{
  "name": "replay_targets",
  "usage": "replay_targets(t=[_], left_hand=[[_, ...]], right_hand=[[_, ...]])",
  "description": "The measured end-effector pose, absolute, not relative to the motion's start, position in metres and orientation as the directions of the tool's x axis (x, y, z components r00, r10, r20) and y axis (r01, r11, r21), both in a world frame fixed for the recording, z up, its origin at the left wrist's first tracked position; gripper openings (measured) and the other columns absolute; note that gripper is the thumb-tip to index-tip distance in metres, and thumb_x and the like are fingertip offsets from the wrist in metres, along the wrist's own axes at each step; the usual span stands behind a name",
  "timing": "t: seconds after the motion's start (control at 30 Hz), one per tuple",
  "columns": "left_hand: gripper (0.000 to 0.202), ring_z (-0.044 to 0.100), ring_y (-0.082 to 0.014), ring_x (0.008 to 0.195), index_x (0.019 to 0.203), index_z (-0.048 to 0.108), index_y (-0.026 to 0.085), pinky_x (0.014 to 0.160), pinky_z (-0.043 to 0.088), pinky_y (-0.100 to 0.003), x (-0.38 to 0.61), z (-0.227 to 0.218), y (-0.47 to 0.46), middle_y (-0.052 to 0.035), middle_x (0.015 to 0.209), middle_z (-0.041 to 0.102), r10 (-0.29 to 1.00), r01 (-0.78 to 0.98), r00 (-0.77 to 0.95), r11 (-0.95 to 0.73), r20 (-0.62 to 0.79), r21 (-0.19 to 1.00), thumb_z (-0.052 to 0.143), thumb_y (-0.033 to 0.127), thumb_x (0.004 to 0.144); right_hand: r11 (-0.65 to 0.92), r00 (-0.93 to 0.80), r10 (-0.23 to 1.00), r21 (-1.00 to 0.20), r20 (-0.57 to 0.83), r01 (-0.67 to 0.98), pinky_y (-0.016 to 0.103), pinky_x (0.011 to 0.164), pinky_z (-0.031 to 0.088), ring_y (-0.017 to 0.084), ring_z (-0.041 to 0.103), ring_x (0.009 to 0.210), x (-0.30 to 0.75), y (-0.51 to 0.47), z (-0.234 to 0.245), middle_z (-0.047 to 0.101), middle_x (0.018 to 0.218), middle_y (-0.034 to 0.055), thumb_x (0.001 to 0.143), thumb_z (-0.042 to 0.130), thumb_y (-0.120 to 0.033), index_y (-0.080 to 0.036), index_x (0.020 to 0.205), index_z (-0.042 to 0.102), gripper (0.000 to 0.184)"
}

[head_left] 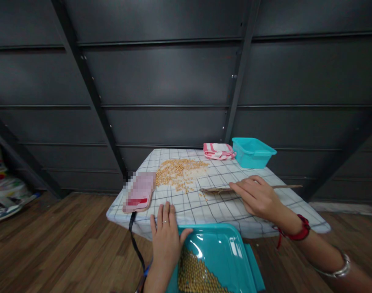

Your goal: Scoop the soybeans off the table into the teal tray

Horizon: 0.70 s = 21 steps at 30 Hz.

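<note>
Right hand (pixel 257 197), fingers pinching a brown tool (pixel 216 190), perhaps cardboard, toward the desk's (pixel 199 211) right edge, left hand (pixel 166 244), fingers spread, at teal tub (pixel 218 234) by near edge, beans (pixel 173 169) toward far-left corner

Tubs (pixel 254 156) (pixel 219 234): two are sitting at the table's (pixel 216 175) far right corner and near edge
Towel (pixel 218 151): one is lying at the far edge
Phone (pixel 140 189): one, left edge
Stick (pixel 216 190): one
Hands (pixel 166 240) (pixel 260 199): two
Bracelets (pixel 302 230) (pixel 346 264): two
Ring (pixel 164 221): one
Beans (pixel 173 167): uncountable
</note>
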<state>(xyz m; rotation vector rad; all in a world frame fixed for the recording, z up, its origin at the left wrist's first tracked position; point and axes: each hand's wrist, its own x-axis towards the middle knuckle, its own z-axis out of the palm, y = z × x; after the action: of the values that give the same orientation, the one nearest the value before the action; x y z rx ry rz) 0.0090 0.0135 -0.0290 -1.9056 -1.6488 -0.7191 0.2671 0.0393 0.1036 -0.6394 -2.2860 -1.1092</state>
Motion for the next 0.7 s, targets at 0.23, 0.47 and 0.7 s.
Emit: replay_targets(t=[0.23, 0.47, 0.7], left_hand=[[0.077, 0.039, -0.0304, 0.116, 0.116, 0.048, 0.007, 0.096, 0.025, -0.049, 0.010, -0.026, 0.013, -0.0177, 0.121, 0.051, 0.733, 0.992, 0.118, -0.113, 0.670, -0.051, 0.020, 0.066, 0.074], [0.079, 0.039, -0.0316, 0.117, 0.118, 0.047, 0.008, 0.096, 0.026, -0.052, 0.010, -0.026, 0.012, -0.0187, 0.122, 0.050, 0.762, 0.994, 0.098, -0.110, 0.640, -0.020, 0.020, 0.067, 0.074], [0.076, 0.039, -0.0325, 0.116, 0.117, 0.047, 0.006, 0.095, 0.028, -0.052, 0.009, -0.026, 0.012, -0.0195, 0.122, 0.050, 0.752, 0.991, 0.122, -0.127, 0.648, -0.039, 0.024, 0.065, 0.074]], right_hand=[[0.586, -0.747, 0.191, 0.537, 0.636, 0.607, 0.031, 0.061, 0.037, 0.015, 0.047, 0.064, 0.248, 0.029, 0.108, 0.058, 0.068, 0.0062, 0.074, 0.034, -0.001, -0.009, 0.093, 0.056, 0.030], [0.623, -0.754, 0.204, 0.511, 0.624, 0.592, 0.032, 0.061, 0.036, 0.016, 0.044, 0.063, 0.240, 0.014, 0.112, 0.057, 0.066, 0.0062, 0.075, 0.031, -0.004, -0.008, 0.090, 0.057, 0.030], [0.677, -0.743, 0.306, 0.412, 0.596, 0.610, 0.031, 0.062, 0.034, 0.015, 0.043, 0.062, 0.238, -0.008, 0.111, 0.055, 0.067, 0.0038, 0.080, 0.031, -0.011, -0.010, 0.092, 0.055, 0.027]])
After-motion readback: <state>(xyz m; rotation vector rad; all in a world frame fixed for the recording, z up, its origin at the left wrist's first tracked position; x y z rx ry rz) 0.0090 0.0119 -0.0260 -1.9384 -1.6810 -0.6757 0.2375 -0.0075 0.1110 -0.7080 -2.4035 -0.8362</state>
